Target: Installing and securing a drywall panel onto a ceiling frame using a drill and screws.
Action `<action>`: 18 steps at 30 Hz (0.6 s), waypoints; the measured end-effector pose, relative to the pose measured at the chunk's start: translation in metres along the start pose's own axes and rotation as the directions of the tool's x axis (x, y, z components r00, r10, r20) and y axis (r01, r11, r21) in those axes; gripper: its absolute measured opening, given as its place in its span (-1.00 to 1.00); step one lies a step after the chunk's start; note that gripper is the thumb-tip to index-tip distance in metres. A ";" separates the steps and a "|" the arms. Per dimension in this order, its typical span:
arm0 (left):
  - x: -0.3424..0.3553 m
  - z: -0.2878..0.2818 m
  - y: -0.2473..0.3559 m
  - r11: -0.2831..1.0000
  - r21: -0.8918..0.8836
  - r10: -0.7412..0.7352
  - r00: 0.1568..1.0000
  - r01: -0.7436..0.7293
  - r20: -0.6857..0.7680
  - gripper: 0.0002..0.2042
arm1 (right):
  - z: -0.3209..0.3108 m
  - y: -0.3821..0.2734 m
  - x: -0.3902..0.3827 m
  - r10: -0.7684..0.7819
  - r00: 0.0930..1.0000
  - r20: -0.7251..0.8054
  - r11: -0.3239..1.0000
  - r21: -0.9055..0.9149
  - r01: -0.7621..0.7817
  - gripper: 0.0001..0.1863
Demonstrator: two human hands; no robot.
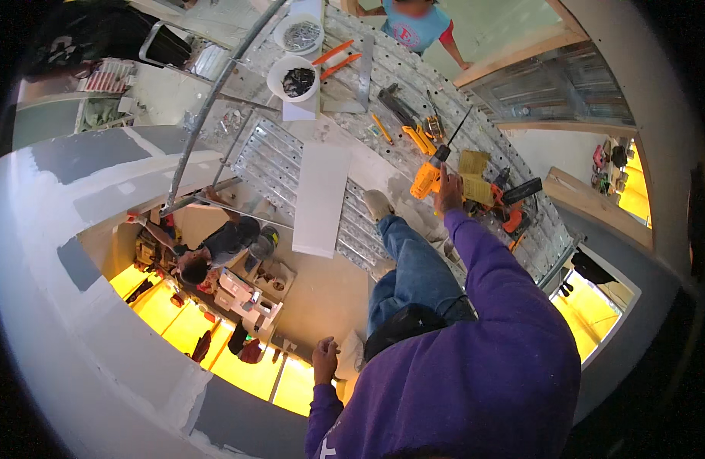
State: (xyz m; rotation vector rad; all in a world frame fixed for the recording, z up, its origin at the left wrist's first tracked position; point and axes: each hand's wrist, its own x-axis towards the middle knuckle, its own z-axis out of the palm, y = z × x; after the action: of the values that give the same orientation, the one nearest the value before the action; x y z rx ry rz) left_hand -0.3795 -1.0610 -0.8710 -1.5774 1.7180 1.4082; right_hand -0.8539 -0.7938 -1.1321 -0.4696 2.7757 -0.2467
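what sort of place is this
Likely an indoor building site: the grey-and-white walls have patchy, unfinished seams, the perforated metal platform looks like scaffolding, and the right hand holds an orange drill.

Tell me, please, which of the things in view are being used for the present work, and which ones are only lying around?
Seemingly in use:
- orange drill with long bit, held in the right hand

Apparently just lying or standing about:
- orange-handled tool
- yellow knife
- flat metal strip
- white board
- two white tubs
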 end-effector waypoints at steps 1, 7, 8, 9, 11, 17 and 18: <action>-0.002 0.000 -0.009 0.994 -0.084 -0.068 0.998 0.069 0.010 -0.70 | -0.001 -0.011 -0.010 -0.015 0.999 -0.030 0.998 0.061 0.017 0.06; -0.029 0.014 -0.048 0.990 -0.120 0.064 0.990 -0.080 -0.124 -0.70 | -0.010 -0.038 -0.068 -0.190 0.976 -0.108 0.946 0.246 0.211 0.07; -0.038 0.018 -0.059 0.985 -0.153 0.058 0.988 -0.079 -0.140 -0.71 | -0.014 -0.046 -0.079 -0.271 0.951 -0.146 0.916 0.264 0.302 0.07; -0.050 0.021 -0.065 0.986 -0.156 0.038 0.986 -0.064 -0.160 -0.70 | -0.019 -0.053 -0.091 -0.313 0.941 -0.130 0.897 0.286 0.338 0.06; -0.074 0.033 -0.085 0.984 -0.166 0.022 0.975 -0.060 -0.220 -0.70 | -0.038 -0.067 -0.117 -0.407 0.905 -0.127 0.847 0.320 0.425 0.01; -0.198 0.084 -0.141 0.989 -0.145 -0.059 0.905 -0.003 -0.421 -0.64 | -0.100 -0.127 -0.198 -0.764 0.596 -0.247 0.475 0.410 0.779 -0.10; -0.219 0.088 -0.149 0.972 -0.233 -0.106 0.842 -0.025 -0.529 -0.64 | -0.074 -0.120 -0.205 -0.775 0.593 -0.218 0.453 0.463 0.762 -0.06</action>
State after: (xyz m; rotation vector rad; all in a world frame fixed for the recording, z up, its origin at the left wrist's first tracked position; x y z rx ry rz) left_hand -0.2123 -0.8557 -0.7835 -2.3023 1.8423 1.2506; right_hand -0.6594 -0.8265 -0.9798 -1.5412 2.0905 -1.1479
